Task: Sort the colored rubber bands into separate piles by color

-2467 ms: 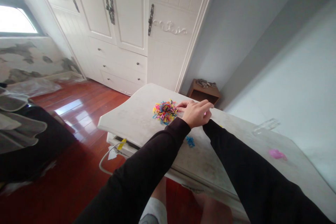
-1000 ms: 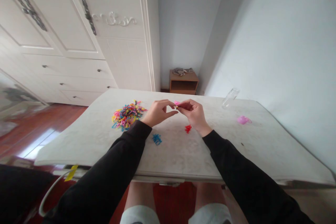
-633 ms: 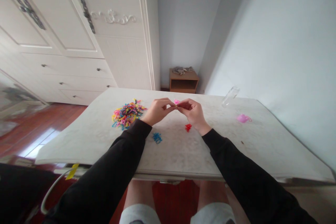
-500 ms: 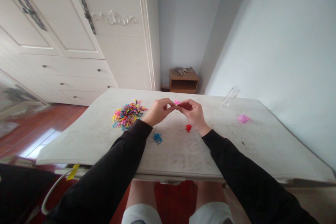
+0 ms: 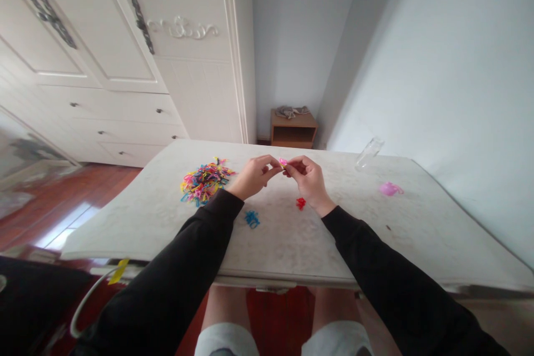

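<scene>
My left hand [image 5: 255,177] and my right hand [image 5: 307,179] meet over the table, thumbs and fingers pinched together at the tips. Between them is a tiny yellow rubber band [image 5: 284,166], mostly hidden by the fingers. Just behind the fingertips shows a small pink cluster of rubber bands [image 5: 283,161]. Left of my left hand lies a large mixed pile of coloured rubber bands [image 5: 205,182]. Nearer to me sit a small blue cluster of rubber bands [image 5: 252,219] and a smaller red cluster of rubber bands [image 5: 301,203], the red one beside my right wrist.
A clear glass or plastic container [image 5: 369,154] lies near the table's far edge on the right. In front of it is a pink bundle [image 5: 390,189]. The pale table [image 5: 292,253] borders a wall on the right. A white wardrobe [image 5: 204,89] stands beyond it.
The fingertips have shifted slightly, and the right fingers are curled a bit more around the yellow band. The piles look the same; the view has moved a little.
</scene>
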`<action>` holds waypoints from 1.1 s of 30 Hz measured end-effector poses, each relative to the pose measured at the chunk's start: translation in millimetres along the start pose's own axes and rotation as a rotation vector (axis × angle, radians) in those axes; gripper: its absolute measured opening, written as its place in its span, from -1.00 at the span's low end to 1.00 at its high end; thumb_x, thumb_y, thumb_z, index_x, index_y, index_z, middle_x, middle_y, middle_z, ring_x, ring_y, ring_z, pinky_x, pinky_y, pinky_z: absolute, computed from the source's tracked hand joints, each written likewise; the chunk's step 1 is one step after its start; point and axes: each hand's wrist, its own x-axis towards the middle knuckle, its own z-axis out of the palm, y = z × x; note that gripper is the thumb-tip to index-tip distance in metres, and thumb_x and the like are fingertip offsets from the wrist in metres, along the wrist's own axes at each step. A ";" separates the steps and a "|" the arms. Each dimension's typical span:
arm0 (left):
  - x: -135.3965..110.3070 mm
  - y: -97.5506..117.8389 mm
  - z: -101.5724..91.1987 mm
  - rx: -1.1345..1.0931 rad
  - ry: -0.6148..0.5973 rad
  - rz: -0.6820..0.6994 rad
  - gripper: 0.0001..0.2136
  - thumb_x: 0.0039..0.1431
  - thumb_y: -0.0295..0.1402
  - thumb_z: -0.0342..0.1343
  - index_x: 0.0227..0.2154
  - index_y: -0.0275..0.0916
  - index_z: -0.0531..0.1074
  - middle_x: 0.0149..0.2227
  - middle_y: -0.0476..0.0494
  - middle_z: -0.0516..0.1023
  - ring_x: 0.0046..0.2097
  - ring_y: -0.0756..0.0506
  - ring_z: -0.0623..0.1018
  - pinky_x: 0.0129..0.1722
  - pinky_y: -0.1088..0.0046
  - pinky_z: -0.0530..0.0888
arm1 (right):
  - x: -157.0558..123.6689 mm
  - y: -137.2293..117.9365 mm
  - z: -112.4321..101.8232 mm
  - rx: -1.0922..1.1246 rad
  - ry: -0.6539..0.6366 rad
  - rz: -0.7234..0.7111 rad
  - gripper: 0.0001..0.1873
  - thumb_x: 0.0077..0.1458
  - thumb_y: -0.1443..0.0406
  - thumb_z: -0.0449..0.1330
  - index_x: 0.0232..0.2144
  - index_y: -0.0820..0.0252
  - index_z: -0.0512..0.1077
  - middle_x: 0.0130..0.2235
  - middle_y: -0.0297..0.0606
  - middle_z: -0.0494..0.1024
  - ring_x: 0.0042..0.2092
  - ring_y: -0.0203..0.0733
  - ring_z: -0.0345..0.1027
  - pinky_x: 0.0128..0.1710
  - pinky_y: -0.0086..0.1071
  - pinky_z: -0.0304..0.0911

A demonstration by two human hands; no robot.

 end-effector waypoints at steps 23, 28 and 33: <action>-2.0 3.3 -0.4 0.015 0.032 0.027 -0.91 0.11 -0.40 0.24 -0.32 -0.29 0.55 -0.57 0.05 0.50 -0.59 0.11 0.36 -0.53 0.62 0.27 | -2.1 8.1 -1.8 -0.154 0.029 -0.085 -0.76 0.11 0.12 0.35 -0.32 0.10 0.43 -0.36 -0.34 0.56 -0.38 -0.25 0.44 -0.37 -0.35 0.31; -2.1 3.2 0.5 -0.058 0.018 0.060 -0.80 0.09 -0.43 0.25 -0.20 -0.27 0.48 -0.36 -0.03 0.66 -0.57 0.14 0.36 -0.54 0.64 0.30 | -2.4 9.3 -1.2 -0.184 0.031 -0.101 -0.79 0.12 0.14 0.34 -0.29 0.09 0.45 -0.31 -0.32 0.59 -0.33 -0.23 0.45 -0.35 -0.35 0.29; -2.2 1.2 0.5 -0.055 -0.002 0.056 -0.80 0.08 -0.42 0.25 -0.21 -0.26 0.43 -0.38 -0.02 0.64 -0.58 0.13 0.38 -0.54 0.63 0.31 | -2.9 6.7 -0.4 -0.191 0.033 -0.091 -0.79 0.11 0.15 0.34 -0.26 0.08 0.45 -0.31 -0.31 0.60 -0.26 -0.19 0.50 -0.33 -0.36 0.30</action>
